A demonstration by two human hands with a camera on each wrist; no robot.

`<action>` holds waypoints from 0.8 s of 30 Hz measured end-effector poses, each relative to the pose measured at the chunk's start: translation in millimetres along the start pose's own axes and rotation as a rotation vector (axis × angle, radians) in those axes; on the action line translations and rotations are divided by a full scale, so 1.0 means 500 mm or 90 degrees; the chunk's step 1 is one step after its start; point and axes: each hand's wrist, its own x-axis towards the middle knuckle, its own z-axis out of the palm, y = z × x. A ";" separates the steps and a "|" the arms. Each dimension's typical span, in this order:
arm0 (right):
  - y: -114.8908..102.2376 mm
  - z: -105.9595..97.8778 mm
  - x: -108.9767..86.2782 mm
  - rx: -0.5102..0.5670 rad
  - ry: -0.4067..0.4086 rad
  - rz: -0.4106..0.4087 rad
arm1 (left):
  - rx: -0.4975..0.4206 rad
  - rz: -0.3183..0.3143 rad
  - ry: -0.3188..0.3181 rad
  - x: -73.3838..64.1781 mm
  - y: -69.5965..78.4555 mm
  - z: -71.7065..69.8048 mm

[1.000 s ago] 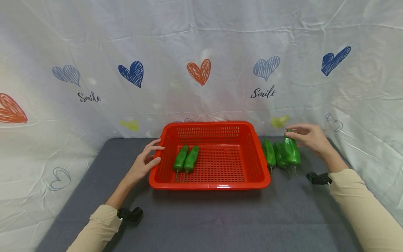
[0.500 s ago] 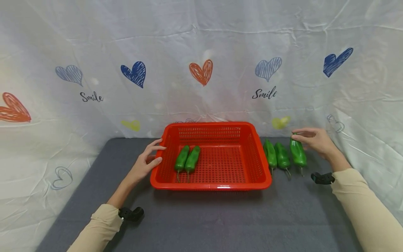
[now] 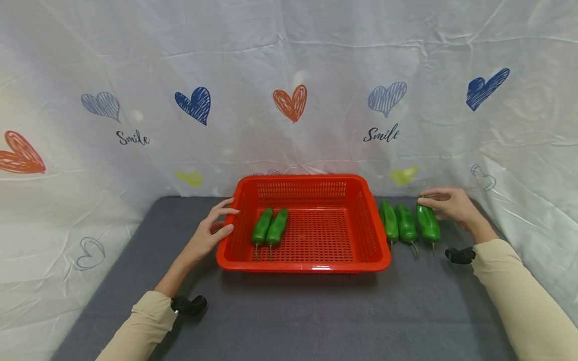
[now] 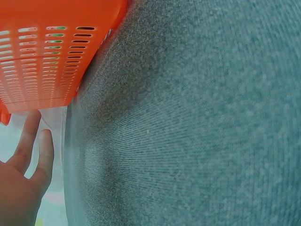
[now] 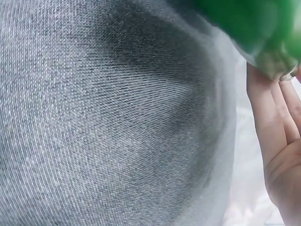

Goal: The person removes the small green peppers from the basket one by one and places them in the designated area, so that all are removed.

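Observation:
My right hand pinches the far end of a green pepper between thumb and fingers; its stem points toward me. The right wrist view shows that pepper blurred at the top, against the fingers of the hand. Just left of it lie two more green peppers, side by side along the basket. Inside the red plastic basket, two green peppers rest on the left of the floor. With spread fingers, my left hand touches the basket's left rim.
A dark grey cloth covers the table under everything. Behind it hangs a white curtain printed with hearts and "Smile". A black strapped device sits at the left wrist, another black device at the right.
My right hand has moved right and lowered its pepper from over the neighbouring one to a spot right of it, in line with the other two. The left hand stays at the rim.

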 end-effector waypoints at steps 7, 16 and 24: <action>0.010 0.004 0.005 0.023 -0.008 0.031 | -0.002 -0.010 -0.002 0.000 -0.003 -0.001; 0.023 0.014 0.013 -0.032 -0.014 0.058 | -0.007 -0.011 -0.003 0.003 0.000 0.000; 0.028 0.014 0.004 -0.026 -0.019 0.038 | 0.001 -0.004 0.001 0.001 0.001 0.000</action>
